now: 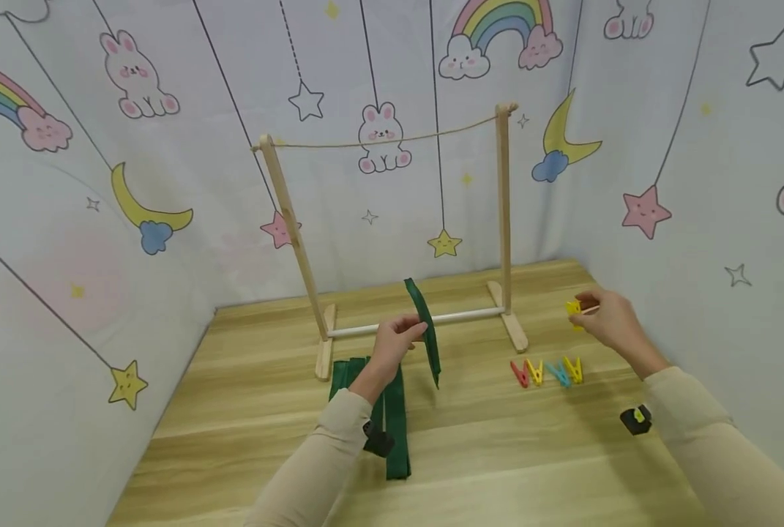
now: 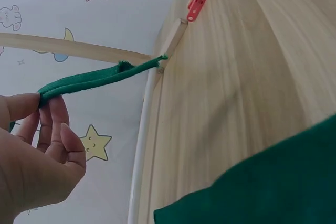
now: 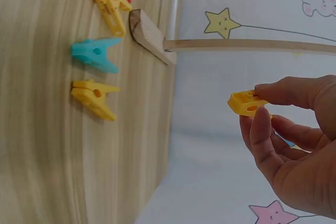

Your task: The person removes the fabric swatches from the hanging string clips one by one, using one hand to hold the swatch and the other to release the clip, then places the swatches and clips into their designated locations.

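Between the thumb and fingers of my left hand a narrow folded strip of green cloth is pinched and held up above the table; the left wrist view shows its frayed end. My right hand pinches a yellow clothespin in the air at the right. Below my left arm more green cloth strips lie side by side on the table, partly hidden by the forearm. Several clothespins lie in a row nearer my right hand: a red one, a blue one and yellow ones.
A wooden stand with two posts is behind the hands, a thin cord strung between their tops. Low down, a white rod joins the feet. Printed curtains surround the wood-grain table.
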A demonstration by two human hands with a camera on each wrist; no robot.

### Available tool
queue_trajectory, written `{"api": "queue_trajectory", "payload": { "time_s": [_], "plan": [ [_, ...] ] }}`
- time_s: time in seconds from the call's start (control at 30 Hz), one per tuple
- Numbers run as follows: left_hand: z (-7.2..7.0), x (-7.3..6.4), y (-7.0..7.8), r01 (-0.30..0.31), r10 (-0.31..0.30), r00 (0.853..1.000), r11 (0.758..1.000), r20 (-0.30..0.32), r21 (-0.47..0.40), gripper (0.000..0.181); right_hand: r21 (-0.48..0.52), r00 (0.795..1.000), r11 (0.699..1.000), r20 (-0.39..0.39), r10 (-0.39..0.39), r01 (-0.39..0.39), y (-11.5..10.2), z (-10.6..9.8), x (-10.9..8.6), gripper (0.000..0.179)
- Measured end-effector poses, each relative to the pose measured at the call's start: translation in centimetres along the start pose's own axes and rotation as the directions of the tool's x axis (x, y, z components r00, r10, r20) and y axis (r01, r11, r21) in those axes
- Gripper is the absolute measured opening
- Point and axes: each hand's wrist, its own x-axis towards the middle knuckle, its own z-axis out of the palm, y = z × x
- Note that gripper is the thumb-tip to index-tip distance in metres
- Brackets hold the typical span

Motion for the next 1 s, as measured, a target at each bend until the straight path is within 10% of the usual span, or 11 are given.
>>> {"api": "queue_trajectory", "payload": {
  "time_s": [0.6, 1.0],
  "plan": [
    [-0.5, -1.7, -4.2, 0.184, -0.194, 0.979, 0.972, 0.056, 0.146, 0.027, -0.136, 0.982, 0.979, 0.091, 0.168, -0.154, 7.4, 1.6, -2.8, 0.048],
    [-0.8, -2.5, -4.8, 0.231, -0.266, 0.962, 0.921, 0.07, 0.314, 0.024, -0.177, 0.974, 0.968, 0.11, 0.199, -0.178, 8.1, 2.6, -3.5, 0.048]
  ]
}}
